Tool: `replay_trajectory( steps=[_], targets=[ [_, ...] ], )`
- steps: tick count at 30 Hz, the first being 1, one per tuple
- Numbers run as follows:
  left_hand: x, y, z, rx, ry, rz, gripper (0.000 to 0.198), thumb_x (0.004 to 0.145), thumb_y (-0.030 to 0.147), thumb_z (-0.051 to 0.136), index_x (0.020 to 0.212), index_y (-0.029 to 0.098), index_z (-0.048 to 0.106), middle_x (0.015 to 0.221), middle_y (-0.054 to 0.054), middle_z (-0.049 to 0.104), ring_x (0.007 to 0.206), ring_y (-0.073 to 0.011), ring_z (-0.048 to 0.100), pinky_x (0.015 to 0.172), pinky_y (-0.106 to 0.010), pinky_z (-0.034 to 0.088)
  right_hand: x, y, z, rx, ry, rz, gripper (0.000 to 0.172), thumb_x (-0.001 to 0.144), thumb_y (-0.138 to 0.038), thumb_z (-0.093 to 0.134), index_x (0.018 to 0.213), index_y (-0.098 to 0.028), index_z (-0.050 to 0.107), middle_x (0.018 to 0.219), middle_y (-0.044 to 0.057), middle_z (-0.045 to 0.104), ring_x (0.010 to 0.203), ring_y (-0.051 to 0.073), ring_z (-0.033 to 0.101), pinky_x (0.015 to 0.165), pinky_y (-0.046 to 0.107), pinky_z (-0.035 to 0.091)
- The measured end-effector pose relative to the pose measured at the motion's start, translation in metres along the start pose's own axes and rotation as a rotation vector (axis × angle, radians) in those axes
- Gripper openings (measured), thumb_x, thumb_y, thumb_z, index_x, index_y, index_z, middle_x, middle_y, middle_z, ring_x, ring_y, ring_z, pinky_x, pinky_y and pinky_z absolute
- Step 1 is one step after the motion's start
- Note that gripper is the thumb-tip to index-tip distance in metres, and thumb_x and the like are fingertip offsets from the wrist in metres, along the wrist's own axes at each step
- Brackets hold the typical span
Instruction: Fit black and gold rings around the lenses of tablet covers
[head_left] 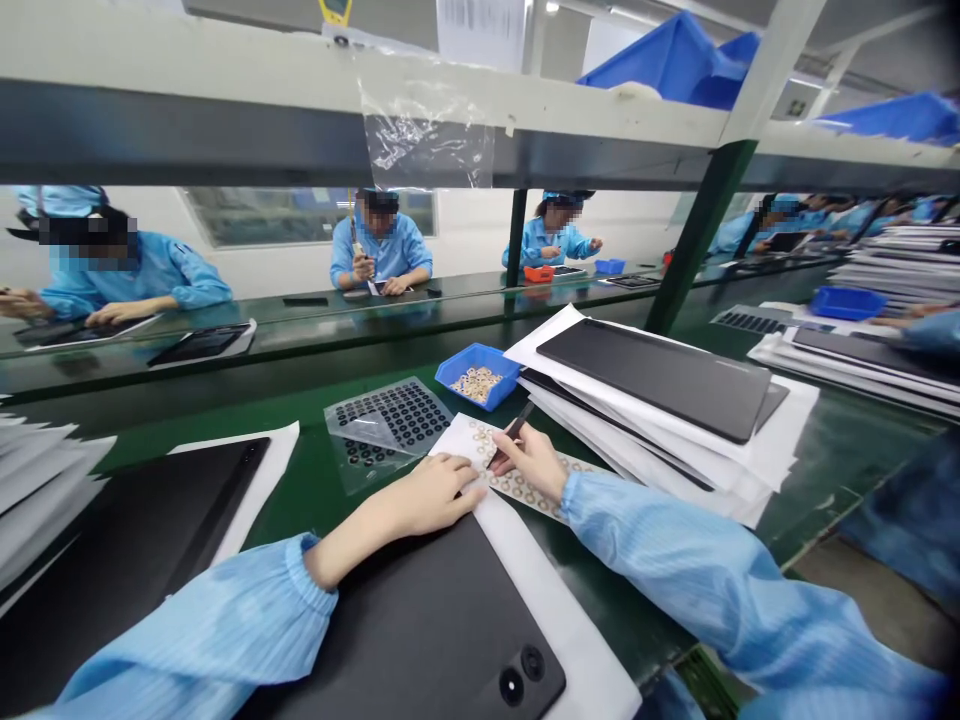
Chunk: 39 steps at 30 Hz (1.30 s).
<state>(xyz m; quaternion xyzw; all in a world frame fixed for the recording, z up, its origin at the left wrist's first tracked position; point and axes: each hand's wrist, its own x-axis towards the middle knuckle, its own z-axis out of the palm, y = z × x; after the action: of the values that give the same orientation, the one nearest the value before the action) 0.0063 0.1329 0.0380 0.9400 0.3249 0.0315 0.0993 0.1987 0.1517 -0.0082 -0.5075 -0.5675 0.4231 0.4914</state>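
My right hand (534,460) is closed in a pinch around dark tweezers (517,422), whose tips point down at a sheet of ring-shaped stickers (521,487). Resting beside it, my left hand (427,492) lies with fingers stretched over the top edge of a dark tablet back cover (420,610) and the white paper (562,590) under it. Two round camera rings (521,675) sit at the cover's near corner. Just beyond my left hand lies a clear sheet with black rings (394,425). A blue bin (480,375) of small tan pieces stands behind the tweezers.
A stack of dark covers and white sheets (652,380) rises at the right. Another dark cover (127,540) lies on paper at the left. A shelf (300,130) with a green post (701,235) spans overhead. Several co-workers in blue sit across the green bench (300,400).
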Motion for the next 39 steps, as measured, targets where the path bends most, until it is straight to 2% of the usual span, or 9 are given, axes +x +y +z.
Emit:
replay_trajectory(
  steps=[8, 12, 14, 18, 21, 24, 26, 29, 39],
  targets=[
    [0.001, -0.001, -0.001, 0.006, 0.01, 0.018, 0.044, 0.096, 0.038, 0.03, 0.11, 0.011, 0.063, 0.118, -0.014, 0.06, 0.112, -0.0253, 0.054, 0.1, -0.039, 0.038, 0.003, -0.001, 0.003, -0.012, -0.003, -0.026, 0.029, 0.074, -0.041, 0.066, 0.073, -0.017, 0.052, 0.05, 0.0, 0.062, 0.043, 0.014, 0.062, 0.045, 0.023, 0.052],
    [0.001, -0.002, 0.0, 0.027, 0.005, 0.016, 0.045, 0.097, 0.038, 0.029, 0.109, 0.011, 0.062, 0.119, -0.015, 0.06, 0.112, -0.0261, 0.054, 0.099, -0.041, 0.038, -0.007, -0.022, -0.002, 0.065, 0.001, -0.025, 0.038, 0.073, -0.052, 0.064, 0.072, -0.018, 0.047, 0.05, -0.002, 0.06, 0.043, 0.013, 0.06, 0.044, 0.023, 0.052],
    [0.003, -0.005, 0.002, 0.026, -0.005, 0.016, 0.045, 0.097, 0.04, 0.028, 0.107, 0.012, 0.062, 0.118, -0.014, 0.06, 0.113, -0.026, 0.053, 0.099, -0.042, 0.037, -0.029, -0.037, -0.008, 0.147, -0.019, -0.039, 0.039, 0.072, -0.053, 0.064, 0.072, -0.018, 0.047, 0.053, -0.003, 0.06, 0.044, 0.012, 0.06, 0.045, 0.023, 0.052],
    [0.002, -0.004, 0.001, 0.013, 0.0, 0.009, 0.042, 0.096, 0.037, 0.03, 0.112, 0.01, 0.058, 0.126, -0.017, 0.054, 0.121, -0.0304, 0.043, 0.104, -0.05, 0.028, -0.101, -0.054, -0.013, 0.257, -0.108, 0.026, 0.035, 0.078, -0.048, 0.063, 0.074, -0.017, 0.048, 0.055, -0.002, 0.06, 0.04, 0.01, 0.057, 0.039, 0.021, 0.049],
    [-0.017, 0.017, -0.006, 0.013, 0.113, 0.039, 0.039, 0.095, 0.032, 0.034, 0.117, 0.007, 0.054, 0.13, -0.02, 0.048, 0.125, -0.0308, 0.039, 0.106, -0.048, 0.027, -0.15, -0.047, -0.003, 0.329, -0.048, 0.099, 0.03, 0.085, -0.045, 0.056, 0.077, -0.018, 0.045, 0.049, -0.004, 0.057, 0.034, 0.01, 0.053, 0.034, 0.019, 0.045],
    [-0.054, 0.051, -0.01, -0.097, 0.134, 0.129, 0.031, 0.096, 0.027, 0.032, 0.112, 0.015, 0.056, 0.119, -0.01, 0.056, 0.114, -0.0193, 0.05, 0.101, -0.033, 0.039, -0.175, -0.034, 0.01, 0.403, 0.101, 0.092, 0.027, 0.089, -0.043, 0.051, 0.079, -0.02, 0.043, 0.045, -0.007, 0.053, 0.032, 0.009, 0.05, 0.031, 0.016, 0.04],
    [-0.08, 0.072, -0.006, -0.12, 0.122, 0.187, 0.028, 0.096, 0.025, 0.035, 0.113, 0.018, 0.056, 0.118, -0.007, 0.058, 0.115, -0.0175, 0.05, 0.103, -0.031, 0.039, -0.181, -0.029, 0.015, 0.404, 0.163, 0.092, 0.025, 0.09, -0.042, 0.05, 0.08, -0.021, 0.042, 0.045, -0.007, 0.053, 0.031, 0.008, 0.049, 0.029, 0.015, 0.038],
    [-0.102, 0.09, 0.002, -0.057, 0.097, 0.263, 0.028, 0.093, 0.024, 0.043, 0.117, 0.022, 0.055, 0.122, -0.006, 0.057, 0.121, -0.0219, 0.046, 0.109, -0.042, 0.033, -0.183, -0.028, 0.017, 0.359, 0.19, 0.095, 0.025, 0.09, -0.041, 0.051, 0.079, -0.021, 0.042, 0.047, -0.006, 0.054, 0.03, 0.008, 0.048, 0.029, 0.016, 0.039],
    [-0.099, 0.089, 0.007, -0.039, 0.056, 0.285, 0.036, 0.09, 0.02, 0.046, 0.125, 0.025, 0.053, 0.121, -0.009, 0.057, 0.121, -0.0257, 0.047, 0.107, -0.052, 0.032, -0.186, -0.032, 0.016, 0.308, 0.189, 0.084, 0.022, 0.092, -0.038, 0.047, 0.08, -0.021, 0.041, 0.044, -0.008, 0.053, 0.029, 0.007, 0.048, 0.03, 0.014, 0.039]
  ],
)
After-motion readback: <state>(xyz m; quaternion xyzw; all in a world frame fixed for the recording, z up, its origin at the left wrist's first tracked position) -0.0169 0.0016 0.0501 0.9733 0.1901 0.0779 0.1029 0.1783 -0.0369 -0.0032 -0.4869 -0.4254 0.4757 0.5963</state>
